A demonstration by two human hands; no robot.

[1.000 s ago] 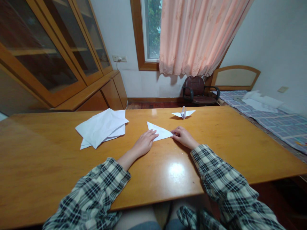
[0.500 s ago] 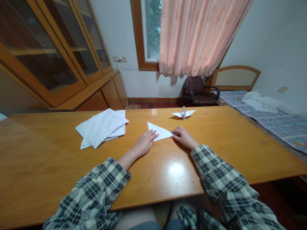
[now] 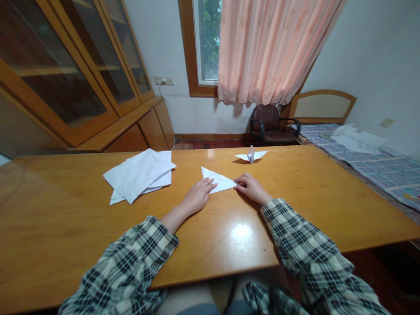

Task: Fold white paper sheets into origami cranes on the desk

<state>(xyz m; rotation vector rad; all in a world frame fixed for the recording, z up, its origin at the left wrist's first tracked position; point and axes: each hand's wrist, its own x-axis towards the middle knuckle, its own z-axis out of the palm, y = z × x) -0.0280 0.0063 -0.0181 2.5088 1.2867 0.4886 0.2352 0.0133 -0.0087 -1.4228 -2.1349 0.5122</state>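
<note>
A white sheet of paper folded into a triangle lies flat on the wooden table. My left hand rests on its left side, fingers stretched out and pressing the paper down. At the triangle's right corner, my right hand pinches the tip between thumb and fingers. Beyond the right hand stands a folded paper crane with its wings spread. The parts of the triangle under my fingers are hidden.
A loose pile of white paper sheets lies on the table to the left. Past the far edge stands a brown armchair. A glass-door cabinet is at the left, and a bed with a checked cover at the right.
</note>
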